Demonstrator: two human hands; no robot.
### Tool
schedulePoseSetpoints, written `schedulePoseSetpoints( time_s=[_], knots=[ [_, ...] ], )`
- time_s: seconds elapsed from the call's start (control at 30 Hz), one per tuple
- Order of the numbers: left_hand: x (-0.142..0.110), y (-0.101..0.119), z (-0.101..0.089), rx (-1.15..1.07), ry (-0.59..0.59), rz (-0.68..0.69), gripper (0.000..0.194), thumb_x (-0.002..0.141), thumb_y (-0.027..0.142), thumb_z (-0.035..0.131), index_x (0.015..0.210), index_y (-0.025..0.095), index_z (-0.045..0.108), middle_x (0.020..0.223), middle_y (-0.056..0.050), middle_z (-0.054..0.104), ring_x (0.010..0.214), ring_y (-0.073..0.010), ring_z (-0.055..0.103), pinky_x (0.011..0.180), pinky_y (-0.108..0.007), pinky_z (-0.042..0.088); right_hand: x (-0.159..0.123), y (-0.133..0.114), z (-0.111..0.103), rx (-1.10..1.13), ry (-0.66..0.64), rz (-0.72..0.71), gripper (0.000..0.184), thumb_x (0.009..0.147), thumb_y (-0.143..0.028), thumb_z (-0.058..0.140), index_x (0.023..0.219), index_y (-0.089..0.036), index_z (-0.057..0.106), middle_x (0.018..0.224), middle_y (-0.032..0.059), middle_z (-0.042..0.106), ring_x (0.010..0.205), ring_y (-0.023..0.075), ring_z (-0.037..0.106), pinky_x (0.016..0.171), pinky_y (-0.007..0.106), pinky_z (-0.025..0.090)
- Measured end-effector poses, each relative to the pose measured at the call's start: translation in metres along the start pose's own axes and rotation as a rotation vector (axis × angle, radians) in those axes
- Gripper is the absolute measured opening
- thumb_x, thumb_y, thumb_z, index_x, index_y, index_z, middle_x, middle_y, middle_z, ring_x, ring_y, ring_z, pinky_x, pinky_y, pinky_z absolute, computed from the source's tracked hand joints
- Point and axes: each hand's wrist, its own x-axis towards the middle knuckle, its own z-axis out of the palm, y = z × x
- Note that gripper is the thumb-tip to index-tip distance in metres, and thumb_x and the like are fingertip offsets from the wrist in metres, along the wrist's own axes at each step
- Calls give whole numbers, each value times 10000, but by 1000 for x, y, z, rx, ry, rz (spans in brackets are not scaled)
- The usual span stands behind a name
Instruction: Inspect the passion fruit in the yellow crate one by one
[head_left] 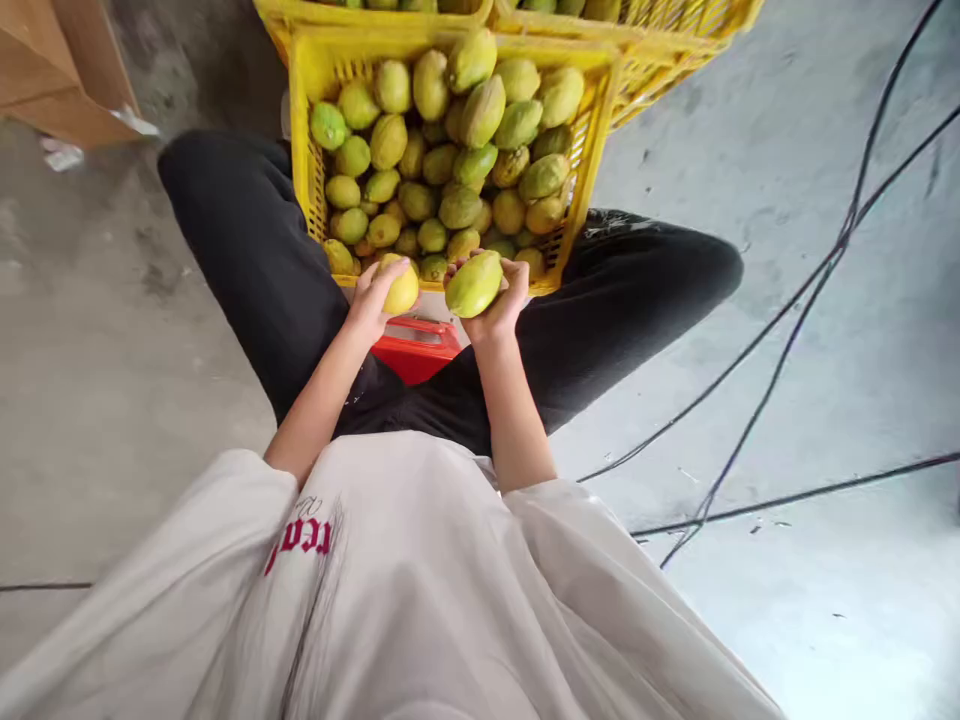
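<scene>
Nearest, a white shirt [420,570] was seen, and beyond it black trousers [232,250], with the legs spread to either side of the front yellow crate [604,110]. Between the thighs, on the near side of that crate, a red plastic item [416,365] was partly covered, so its contents could not be made out.

At the near rim of the crate, two fruits were held up. A yellow fruit [402,288] was grasped by the left hand [370,302], its thumb laid over the top. A greener fruit [475,284] was cradled in the right hand [501,305], with the fingers curled around it.

Inside the crate, many green and yellow fruits [480,112] were heaped, none of them touched by the fingers in any clear way. By that heap, much was judged to be left and only this pair to be in hand; how much had been dealt with could not be told.

Just past the crate's far side, more yellow crates [667,45] were placed, with fruit partly shown. To its left, a cardboard box [45,60] was set; to its right, black cables [802,300] were strung across the floor.
</scene>
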Motion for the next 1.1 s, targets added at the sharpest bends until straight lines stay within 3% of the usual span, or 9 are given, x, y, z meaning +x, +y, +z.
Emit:
schedulePoseSetpoints(
  time_s=[0.23,0.37,0.5,0.63,0.7,0.8,0.9,1.0,1.1],
  knots=[
    [-2,-2,-1,25,4,-65,195,1171,301,721,1008,211,662,869,17,660,834,-177,807,877,-344,763,0,-9,6,-83,50,103,540,1272,-609,397,894,-291,617,836,41,731,1242,249,771,1225,477,608],
    [-3,4,1,-65,47,-134,292,1237,398,563,1022,215,636,889,-10,682,818,-188,804,875,-365,777,0,-10,-1,-90,45,98,546,1216,-723,475,908,-291,607,848,27,728,1165,267,769,1109,475,671],
    [1,5,-1,-122,53,-147,296,1252,368,478,1070,206,645,1027,-60,736,1029,-229,842,979,-401,772,-3,-3,-3,-61,-7,30,428,1145,-665,598,962,-280,631,907,22,720,1095,283,780,992,480,716],
    [9,-5,-5,-144,59,-107,220,1198,436,646,1152,222,651,1185,-74,763,1165,-255,841,1007,-394,763,-3,3,-1,-80,-22,-13,295,1147,-506,554,1000,-270,650,959,18,712,1080,258,795,990,447,727],
    [11,-10,-8,-144,50,-81,312,1124,519,777,1216,245,658,1251,-73,772,1169,-267,849,972,-378,769,-2,3,0,-56,-12,9,256,1150,-448,555,998,-261,641,957,13,716,997,222,793,939,383,729],
    [11,-14,-10,-152,82,-50,410,1044,528,877,1283,277,658,1270,-57,772,1104,-253,861,902,-342,766,-4,-1,-1,24,149,123,236,1168,-368,532,986,-245,620,901,8,713,819,166,748,754,249,690],
    [7,-12,-9,-159,137,-75,366,1040,439,858,1280,274,636,1137,-28,748,913,-207,843,774,-291,741,-2,-4,1,2,407,259,224,1163,-335,485,981,-260,591,826,-1,681,734,180,705,628,238,652],
    [5,-7,-7,-170,174,-106,247,1073,374,769,1219,249,613,1020,-13,709,788,-182,801,701,-273,718,13,-5,26,-96,398,264,146,1117,-340,500,1029,-281,600,851,14,687,849,232,755,683,284,692],
    [3,-1,-7,-185,198,-117,182,1076,324,736,1146,258,582,1054,-18,703,860,-205,826,780,-321,741,33,-13,87,-9,208,201,224,1103,-319,458,1212,-277,650,961,44,733,1008,274,783,840,420,761]
  ],
)
